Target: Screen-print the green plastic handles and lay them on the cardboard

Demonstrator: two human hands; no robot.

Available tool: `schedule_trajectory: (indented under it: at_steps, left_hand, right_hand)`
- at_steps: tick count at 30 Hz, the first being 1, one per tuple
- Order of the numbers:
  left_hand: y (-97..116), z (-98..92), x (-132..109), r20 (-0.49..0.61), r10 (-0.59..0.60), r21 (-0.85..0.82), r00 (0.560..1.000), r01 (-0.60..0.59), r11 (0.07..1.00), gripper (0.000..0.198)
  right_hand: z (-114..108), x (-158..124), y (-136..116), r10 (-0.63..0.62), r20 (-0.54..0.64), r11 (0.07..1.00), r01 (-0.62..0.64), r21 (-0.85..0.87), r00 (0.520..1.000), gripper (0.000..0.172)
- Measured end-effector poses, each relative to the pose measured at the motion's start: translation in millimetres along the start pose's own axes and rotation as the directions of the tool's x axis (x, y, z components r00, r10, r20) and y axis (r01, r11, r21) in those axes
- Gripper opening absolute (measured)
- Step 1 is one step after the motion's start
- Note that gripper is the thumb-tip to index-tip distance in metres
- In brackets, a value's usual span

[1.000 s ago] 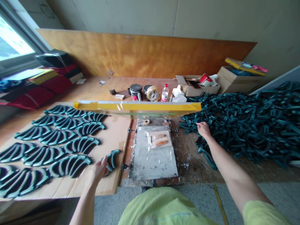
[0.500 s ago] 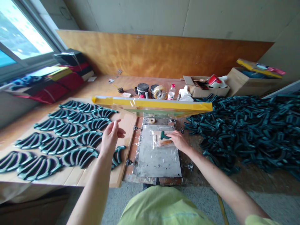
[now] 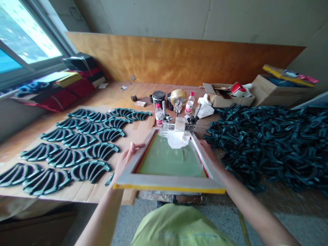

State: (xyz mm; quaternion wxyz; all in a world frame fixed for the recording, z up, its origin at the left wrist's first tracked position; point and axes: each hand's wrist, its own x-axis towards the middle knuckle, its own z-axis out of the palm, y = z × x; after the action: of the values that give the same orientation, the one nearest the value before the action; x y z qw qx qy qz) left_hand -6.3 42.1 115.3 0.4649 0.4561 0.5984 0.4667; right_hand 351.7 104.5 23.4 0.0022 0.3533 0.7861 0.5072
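Note:
Both my hands grip the near part of a wooden screen-printing frame (image 3: 169,181), which has yellow tape along its front edge and a pale green mesh (image 3: 171,164). My left hand (image 3: 127,160) is on its left side and my right hand (image 3: 208,149) on its right side. White ink (image 3: 175,139) lies in a smear at the far end of the mesh, near the metal hinge clamps (image 3: 180,123). The frame hides the plate below it. Left of the frame, a small dark green curved piece (image 3: 109,179) lies near my left wrist.
Rows of dark green curved pieces (image 3: 89,171) lie on a cardboard sheet (image 3: 93,197) to the left, and a large heap (image 3: 269,147) lies to the right. Ink tins (image 3: 158,98), bottles (image 3: 189,103) and cardboard boxes (image 3: 228,99) stand at the back.
The frame has swung down from its raised position over the plate, and both my hands now hold it. My right hand has left the plate. The view has shifted slightly.

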Motion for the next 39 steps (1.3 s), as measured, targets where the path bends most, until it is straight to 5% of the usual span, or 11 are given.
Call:
schedule_trajectory:
  at_steps: [2,4,7,10,13,18,22,27,33,36,39]
  left_hand:
    - [-27,0.6,-15,0.051,-0.151,0.022,0.987,0.15,0.988,0.064]
    - [-54,7.2,-24,0.055,-0.251,-0.015,0.966,0.253,0.967,0.077]
    - [-87,18.2,-26,0.01,-0.294,-0.042,0.956,0.295,0.955,0.089]
    - [-106,21.0,-22,-0.001,-0.285,-0.026,0.959,0.284,0.958,0.085]
    - [-115,18.2,-19,0.052,-0.292,-0.032,0.955,0.294,0.955,0.08]
    - [-122,17.3,-20,0.059,-0.298,-0.061,0.953,0.301,0.952,0.079]
    - [-121,18.9,-21,0.048,-0.297,-0.058,0.954,0.3,0.952,0.077]
    - [-117,18.4,-23,0.048,-0.28,-0.04,0.959,0.282,0.959,0.07]
    - [-113,18.8,-22,0.03,-0.296,-0.039,0.955,0.297,0.954,0.073]
    - [-101,18.6,-23,0.052,-0.306,-0.063,0.951,0.309,0.949,0.075]
    - [-78,15.1,-25,0.066,-0.328,-0.078,0.943,0.332,0.94,0.081]
  right_hand:
    - [9,9,17,0.237,0.138,0.921,-0.268,0.282,0.962,0.034]
    - [13,31,27,0.391,0.319,0.632,-0.503,0.589,0.864,0.037]
    - [11,76,26,0.349,0.415,0.332,-0.525,0.783,0.84,0.054]
    - [6,107,13,0.185,0.517,0.344,-0.548,0.763,0.836,0.035]
    - [-3,106,-3,0.057,0.565,0.422,-0.533,0.733,0.823,0.011]
    - [-29,58,-14,-0.11,0.294,0.427,-0.222,0.876,0.949,0.023]
    - [-32,47,5,-0.223,0.168,0.325,-0.089,0.942,0.96,0.021]
    - [-25,59,-3,-0.048,0.267,0.358,-0.233,0.904,0.963,0.017]
    - [-35,31,-23,-0.025,0.147,0.309,-0.132,0.942,0.989,0.025]
    - [-25,51,-5,0.049,0.239,0.241,-0.244,0.939,0.97,0.021]
    - [-7,89,17,0.154,0.393,0.222,-0.419,0.88,0.907,0.047]
